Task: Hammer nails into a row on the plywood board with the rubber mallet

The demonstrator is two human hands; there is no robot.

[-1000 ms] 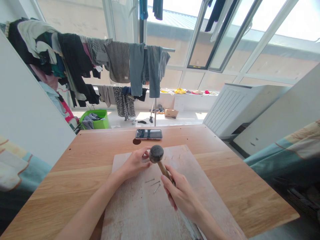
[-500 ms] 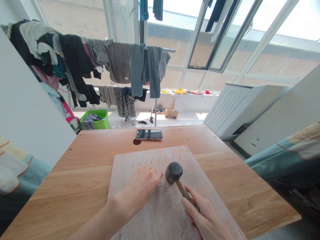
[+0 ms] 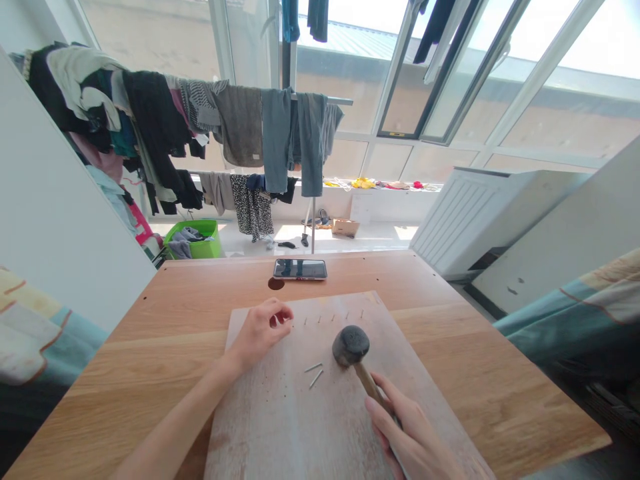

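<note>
My right hand [image 3: 400,417] is wrapped round the wooden handle of a black-headed mallet [image 3: 351,345]; its head is low over the board, and whether it touches cannot be told. My left hand [image 3: 265,327] is at the board's far left part, fingers curled with the tips close together, at the left end of a row of upright nails [image 3: 333,318]. Whatever those fingertips hold is too small to make out. Two loose nails [image 3: 315,379] lie on the pale wooden board [image 3: 320,433] between my hands. Small dark holes or marks dot the board nearby.
The board lies on a wood-grain table [image 3: 165,347]. Beyond it a phone [image 3: 300,269] lies beside a round hole [image 3: 276,284]. Past the table are a laundry rack with hanging clothes [image 3: 240,127], a green basket [image 3: 205,248] and a white ridged panel [image 3: 450,220].
My left hand has moved away and to the left, from over the loose nails to the left end of the nail row, uncovering the two loose nails. My right hand and the mallet have hardly moved.
</note>
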